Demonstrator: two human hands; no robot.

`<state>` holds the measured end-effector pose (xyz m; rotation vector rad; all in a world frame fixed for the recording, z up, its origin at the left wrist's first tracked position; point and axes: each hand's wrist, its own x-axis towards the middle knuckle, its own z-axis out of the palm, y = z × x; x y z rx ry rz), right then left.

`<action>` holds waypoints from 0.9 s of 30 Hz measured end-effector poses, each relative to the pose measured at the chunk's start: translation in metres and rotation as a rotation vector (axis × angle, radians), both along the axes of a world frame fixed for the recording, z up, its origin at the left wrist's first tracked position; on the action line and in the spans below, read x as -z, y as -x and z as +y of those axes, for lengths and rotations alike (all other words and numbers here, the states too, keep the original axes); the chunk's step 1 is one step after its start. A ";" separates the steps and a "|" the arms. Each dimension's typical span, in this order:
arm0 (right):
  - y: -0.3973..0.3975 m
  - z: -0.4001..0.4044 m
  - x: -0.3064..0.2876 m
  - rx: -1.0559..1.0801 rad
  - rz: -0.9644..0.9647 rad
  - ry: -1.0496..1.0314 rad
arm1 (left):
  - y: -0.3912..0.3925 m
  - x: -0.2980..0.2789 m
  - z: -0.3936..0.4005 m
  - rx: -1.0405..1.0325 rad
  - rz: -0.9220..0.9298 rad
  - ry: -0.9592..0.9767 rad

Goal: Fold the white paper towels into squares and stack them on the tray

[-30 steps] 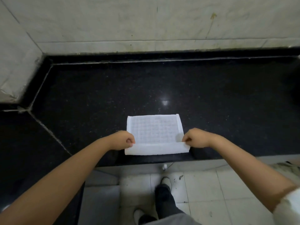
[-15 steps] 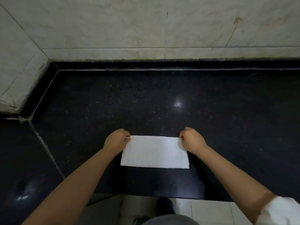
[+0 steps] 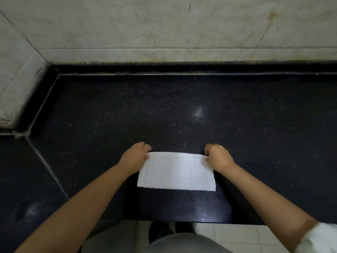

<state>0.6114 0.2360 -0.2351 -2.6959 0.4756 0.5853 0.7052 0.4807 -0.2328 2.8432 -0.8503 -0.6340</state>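
white folded rectangular paper towel, low centre of the frame on the black speckled stone counter, is pinched at its far corners by left hand and right hand.

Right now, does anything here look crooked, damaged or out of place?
Nothing looks damaged. The folded paper towel lies flat on the black counter, both hands pinching its far corners. Only oddity: no tray is in view, and the towel is an oblong, not square.
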 end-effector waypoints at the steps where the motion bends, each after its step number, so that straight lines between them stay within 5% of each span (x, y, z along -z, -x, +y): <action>1: -0.003 -0.002 -0.002 -0.019 0.033 -0.020 | -0.001 -0.001 0.000 0.031 0.012 -0.023; 7: -0.009 -0.018 -0.034 -0.046 -0.076 -0.057 | -0.008 -0.024 -0.002 0.169 -0.078 -0.041; 10: -0.003 -0.023 -0.064 0.031 -0.390 -0.044 | -0.020 -0.050 -0.001 0.153 -0.223 0.083; 13: 0.013 -0.021 -0.079 0.034 -0.780 0.051 | -0.023 -0.064 0.006 0.351 -0.530 0.246; 15: 0.029 -0.017 -0.068 -0.014 -0.875 0.097 | -0.011 -0.055 0.011 0.403 -0.608 0.320; 17: 0.049 -0.007 -0.042 -0.062 -0.823 0.145 | 0.006 -0.029 0.018 0.460 -0.569 0.290; 21: 0.092 0.028 0.014 -0.108 -0.401 0.209 | 0.048 0.031 0.034 0.510 -0.341 0.120; 27: 0.095 0.046 0.008 0.148 -0.356 0.223 | 0.056 0.018 0.032 0.384 -0.300 0.114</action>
